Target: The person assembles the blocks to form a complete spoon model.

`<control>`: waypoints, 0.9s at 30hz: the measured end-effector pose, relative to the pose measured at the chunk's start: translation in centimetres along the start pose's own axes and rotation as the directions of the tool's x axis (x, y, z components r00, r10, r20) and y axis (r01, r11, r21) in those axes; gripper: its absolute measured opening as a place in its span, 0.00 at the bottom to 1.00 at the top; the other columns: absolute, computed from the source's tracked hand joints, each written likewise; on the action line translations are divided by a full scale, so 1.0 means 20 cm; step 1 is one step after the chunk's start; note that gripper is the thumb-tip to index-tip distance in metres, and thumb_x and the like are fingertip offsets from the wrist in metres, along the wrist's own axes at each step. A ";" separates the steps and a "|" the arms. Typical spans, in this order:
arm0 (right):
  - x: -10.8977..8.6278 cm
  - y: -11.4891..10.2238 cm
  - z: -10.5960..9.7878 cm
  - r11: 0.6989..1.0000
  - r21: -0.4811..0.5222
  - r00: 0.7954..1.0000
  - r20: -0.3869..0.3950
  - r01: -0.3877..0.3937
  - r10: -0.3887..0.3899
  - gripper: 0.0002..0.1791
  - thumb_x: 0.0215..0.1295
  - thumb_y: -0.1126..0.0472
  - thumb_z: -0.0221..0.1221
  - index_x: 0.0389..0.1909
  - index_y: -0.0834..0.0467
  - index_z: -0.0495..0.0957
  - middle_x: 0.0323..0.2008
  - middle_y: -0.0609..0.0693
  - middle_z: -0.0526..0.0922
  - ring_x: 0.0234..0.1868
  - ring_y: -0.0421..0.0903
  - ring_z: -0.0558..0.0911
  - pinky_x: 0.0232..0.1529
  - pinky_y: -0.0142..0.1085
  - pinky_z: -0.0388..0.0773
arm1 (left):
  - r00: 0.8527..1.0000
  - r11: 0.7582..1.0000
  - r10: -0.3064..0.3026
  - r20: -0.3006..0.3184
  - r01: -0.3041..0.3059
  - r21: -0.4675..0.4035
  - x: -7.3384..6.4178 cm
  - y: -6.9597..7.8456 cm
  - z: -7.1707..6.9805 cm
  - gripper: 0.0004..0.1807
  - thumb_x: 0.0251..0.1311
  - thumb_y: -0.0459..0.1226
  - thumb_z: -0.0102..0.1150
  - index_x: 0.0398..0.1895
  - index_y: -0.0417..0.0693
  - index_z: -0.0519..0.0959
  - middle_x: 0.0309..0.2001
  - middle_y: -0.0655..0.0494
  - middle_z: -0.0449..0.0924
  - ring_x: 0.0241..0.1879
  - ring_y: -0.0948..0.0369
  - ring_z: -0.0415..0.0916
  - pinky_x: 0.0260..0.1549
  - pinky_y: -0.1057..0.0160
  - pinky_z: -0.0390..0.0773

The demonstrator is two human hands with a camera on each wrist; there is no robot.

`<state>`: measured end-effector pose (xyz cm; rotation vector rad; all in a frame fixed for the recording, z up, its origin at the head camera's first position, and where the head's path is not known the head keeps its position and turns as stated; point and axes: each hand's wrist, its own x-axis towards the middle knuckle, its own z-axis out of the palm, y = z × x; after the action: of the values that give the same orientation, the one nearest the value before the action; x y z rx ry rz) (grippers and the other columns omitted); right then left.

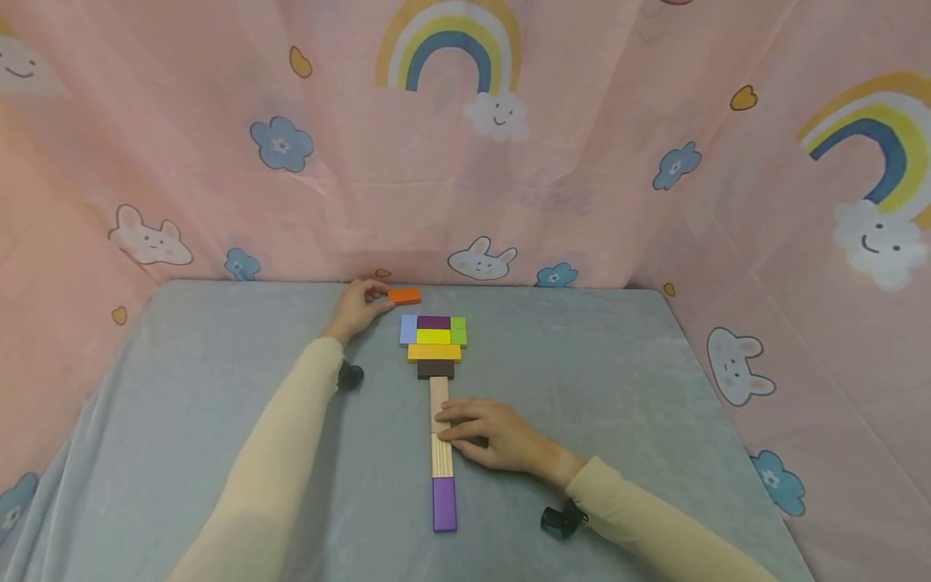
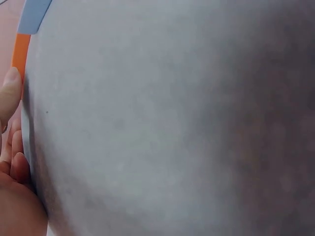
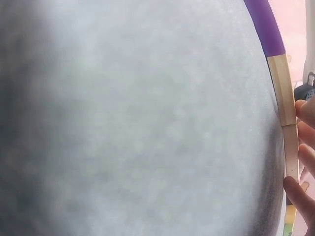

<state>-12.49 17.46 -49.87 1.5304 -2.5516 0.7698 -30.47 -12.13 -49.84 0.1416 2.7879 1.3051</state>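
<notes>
At the far edge of the table my left hand [image 1: 358, 309] pinches one end of an orange block [image 1: 404, 297]. The thumb [image 2: 10, 93] lies along that block in the left wrist view. Nearer me, a flat row of blocks runs down the cloth. Its top has a light blue block [image 1: 409, 330], a dark purple one [image 1: 433, 322], a yellow one [image 1: 433, 337] and green ones [image 1: 458, 332]. Below come an amber block [image 1: 434, 352], a dark brown block [image 1: 436, 369], pale wooden blocks [image 1: 442, 458] and a purple block [image 1: 444, 504]. My right hand [image 1: 502, 436] rests its fingertips on the wooden blocks.
Grey-blue cloth [image 1: 596, 364] covers the table. A pink curtain [image 1: 334, 202] with printed rainbows and rabbits stands behind it and at both sides. Small dark devices [image 1: 351, 375] are worn at both wrists.
</notes>
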 end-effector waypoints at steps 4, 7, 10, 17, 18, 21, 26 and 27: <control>0.00 0.00 0.00 1.000 0.016 1.000 0.010 -0.022 0.022 0.14 0.67 0.57 0.62 0.52 0.46 0.85 0.58 0.42 0.83 0.66 0.42 0.77 0.66 0.43 0.76 | 1.000 1.000 -0.003 -0.007 0.003 -0.009 0.00 0.00 0.00 0.19 0.64 0.39 0.63 0.55 0.40 0.78 0.52 0.41 0.75 0.52 0.48 0.71 0.59 0.49 0.73; 0.00 -0.01 0.00 1.000 0.017 1.000 0.003 -0.015 0.015 0.14 0.66 0.58 0.62 0.51 0.46 0.85 0.58 0.43 0.83 0.65 0.43 0.77 0.65 0.44 0.76 | 1.000 1.000 -0.002 -0.016 0.001 -0.030 0.00 0.01 0.01 0.19 0.63 0.39 0.65 0.54 0.41 0.79 0.50 0.42 0.78 0.51 0.49 0.73 0.57 0.50 0.74; 0.00 -0.01 0.00 1.000 0.017 1.000 -0.002 -0.008 0.008 0.14 0.66 0.59 0.62 0.51 0.46 0.85 0.58 0.44 0.83 0.65 0.43 0.78 0.65 0.44 0.76 | 1.000 0.999 0.004 -0.013 -0.004 -0.042 -0.01 0.02 0.01 0.19 0.62 0.41 0.66 0.54 0.42 0.81 0.49 0.42 0.82 0.50 0.49 0.76 0.55 0.51 0.76; 0.00 0.00 0.00 0.999 0.026 1.000 0.005 -0.024 0.024 0.14 0.66 0.59 0.62 0.51 0.46 0.85 0.58 0.43 0.83 0.66 0.42 0.77 0.66 0.43 0.76 | 0.999 0.998 0.035 0.022 -0.034 -0.053 -0.01 0.08 0.02 0.19 0.61 0.43 0.67 0.53 0.44 0.83 0.47 0.44 0.86 0.50 0.51 0.82 0.56 0.52 0.79; 0.00 0.00 0.00 0.999 0.025 1.000 0.005 -0.024 0.024 0.14 0.66 0.58 0.62 0.51 0.46 0.85 0.58 0.43 0.83 0.66 0.42 0.77 0.66 0.43 0.76 | 0.999 0.998 0.042 0.027 -0.041 -0.050 -0.01 0.08 0.02 0.19 0.61 0.43 0.67 0.52 0.44 0.83 0.47 0.45 0.86 0.49 0.51 0.81 0.56 0.52 0.79; 0.00 0.00 0.00 1.000 0.021 1.000 -0.004 -0.010 0.010 0.14 0.66 0.58 0.62 0.51 0.46 0.85 0.58 0.43 0.83 0.65 0.43 0.77 0.65 0.44 0.77 | 0.998 0.997 0.054 0.041 -0.051 -0.066 -0.01 0.09 0.04 0.19 0.61 0.43 0.67 0.52 0.44 0.83 0.46 0.45 0.86 0.47 0.52 0.80 0.53 0.53 0.79; 0.00 0.00 0.00 1.000 0.013 1.000 -0.008 0.002 -0.002 0.14 0.66 0.58 0.62 0.51 0.47 0.85 0.58 0.44 0.83 0.65 0.43 0.78 0.65 0.44 0.77 | 0.997 0.994 0.049 0.056 -0.043 -0.099 0.00 0.08 0.07 0.18 0.61 0.42 0.67 0.52 0.44 0.83 0.45 0.45 0.86 0.46 0.52 0.79 0.53 0.54 0.79; 0.00 -0.01 -0.01 1.000 0.010 1.000 -0.006 -0.001 0.001 0.14 0.66 0.58 0.62 0.51 0.47 0.85 0.58 0.43 0.83 0.65 0.43 0.78 0.65 0.43 0.77 | 0.997 0.994 0.051 0.057 -0.045 -0.102 0.00 0.08 0.07 0.18 0.61 0.42 0.67 0.52 0.44 0.83 0.45 0.44 0.86 0.46 0.52 0.79 0.53 0.54 0.79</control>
<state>-12.48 17.41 -49.69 1.5273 -2.5488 0.7877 -30.17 -10.06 -49.49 0.2401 2.6792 1.4240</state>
